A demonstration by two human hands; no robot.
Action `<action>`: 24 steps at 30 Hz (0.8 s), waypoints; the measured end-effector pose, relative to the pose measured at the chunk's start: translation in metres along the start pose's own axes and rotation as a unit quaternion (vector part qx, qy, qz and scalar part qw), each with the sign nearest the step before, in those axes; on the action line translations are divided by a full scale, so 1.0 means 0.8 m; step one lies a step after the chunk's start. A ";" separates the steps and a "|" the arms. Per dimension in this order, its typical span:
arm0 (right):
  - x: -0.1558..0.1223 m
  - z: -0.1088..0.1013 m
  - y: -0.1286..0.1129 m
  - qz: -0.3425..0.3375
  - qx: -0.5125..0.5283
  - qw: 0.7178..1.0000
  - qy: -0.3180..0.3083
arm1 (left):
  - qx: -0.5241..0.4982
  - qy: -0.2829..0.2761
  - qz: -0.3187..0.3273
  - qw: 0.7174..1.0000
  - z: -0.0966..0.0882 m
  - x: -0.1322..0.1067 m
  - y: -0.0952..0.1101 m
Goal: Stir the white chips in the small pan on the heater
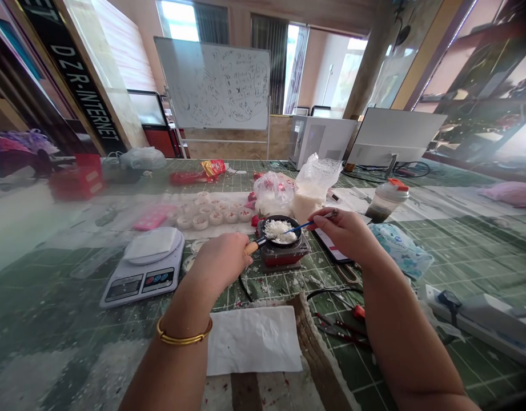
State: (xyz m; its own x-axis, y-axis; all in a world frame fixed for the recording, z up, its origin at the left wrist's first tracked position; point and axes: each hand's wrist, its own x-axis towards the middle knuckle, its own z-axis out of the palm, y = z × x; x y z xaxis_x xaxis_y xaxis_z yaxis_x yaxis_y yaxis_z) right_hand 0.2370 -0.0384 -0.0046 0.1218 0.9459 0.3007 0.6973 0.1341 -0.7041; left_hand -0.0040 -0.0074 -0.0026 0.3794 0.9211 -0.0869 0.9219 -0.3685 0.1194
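A small black frying pan (297, 235) rests on a little red hot plate (282, 258) in the middle of the table. White flakes (278, 230), perhaps wax, lie heaped in it. The pan's wooden handle is gripped by my left hand (223, 260), fingers wrapped round it. From the right, my right hand (342, 231) pinches a thin blue stick (304, 226), whose lower end reaches into the flakes. Behind the pan stand a clear bag of white material (312, 191) and a knotted plastic bag (273, 193).
At left is a white kitchen scale (145, 265); beyond it are several small filled cups (215, 214) and a pink mould (152, 217). A shaker bottle (388, 201), wipes pack (402, 249), scissors (342, 331) and power strip (481, 319) lie right. White paper (254, 341) lies in front.
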 end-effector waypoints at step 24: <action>0.020 0.017 0.019 0.007 0.068 0.997 0.043 | -0.004 0.002 0.009 1.000 -0.002 0.000 -0.001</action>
State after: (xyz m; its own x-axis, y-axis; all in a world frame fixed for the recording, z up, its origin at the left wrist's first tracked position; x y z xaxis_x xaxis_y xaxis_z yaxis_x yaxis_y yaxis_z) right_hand 0.2396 -0.0169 -0.0193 0.1950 0.9195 0.3414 0.5944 0.1661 -0.7869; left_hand -0.0049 -0.0073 -0.0012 0.3962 0.9147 -0.0798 0.9139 -0.3845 0.1298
